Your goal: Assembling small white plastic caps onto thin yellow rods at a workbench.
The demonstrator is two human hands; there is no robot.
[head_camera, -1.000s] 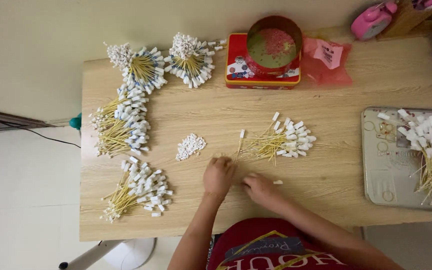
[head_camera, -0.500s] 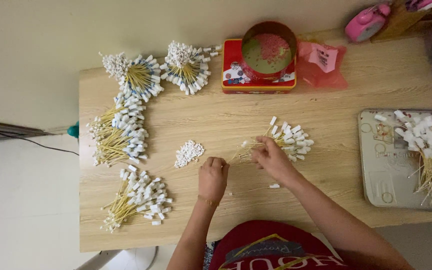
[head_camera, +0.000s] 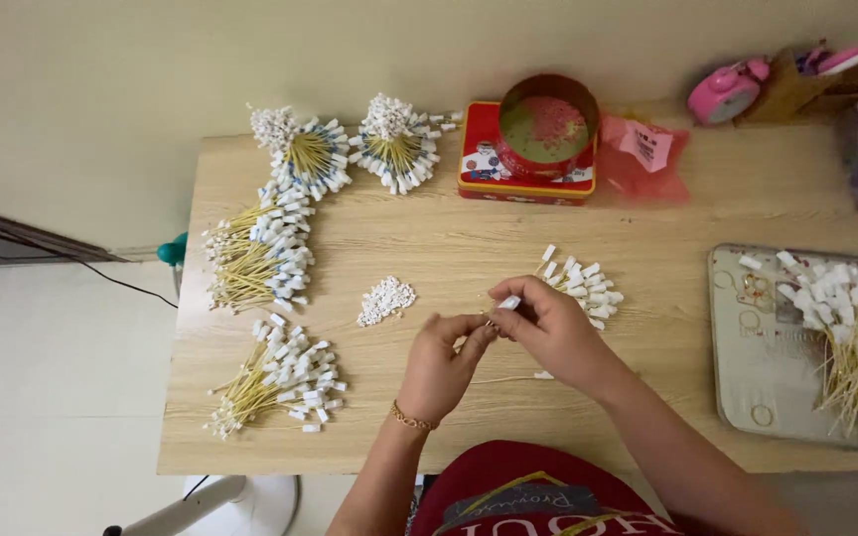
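From the head view we are looking down on a pale wooden table [head_camera: 429, 248]; our left hand [head_camera: 439, 362] and right hand [head_camera: 548, 328] are meeting just above its middle — the right hand's fingertips are pinching a small white tag [head_camera: 510, 302], while the left hand's fingers are closing together on something thin below it, too fine for us to make out; just beside the right hand a loose pile of tagged sticks [head_camera: 580, 283] is lying, and a little heap of white tags [head_camera: 385, 300] is sitting to the left; fanned bundles of sticks [head_camera: 260, 253] are running down the left edge — a red tin [head_camera: 528, 159] is standing at the back, and a grey tray [head_camera: 762, 347] of more sticks is lying at the right.
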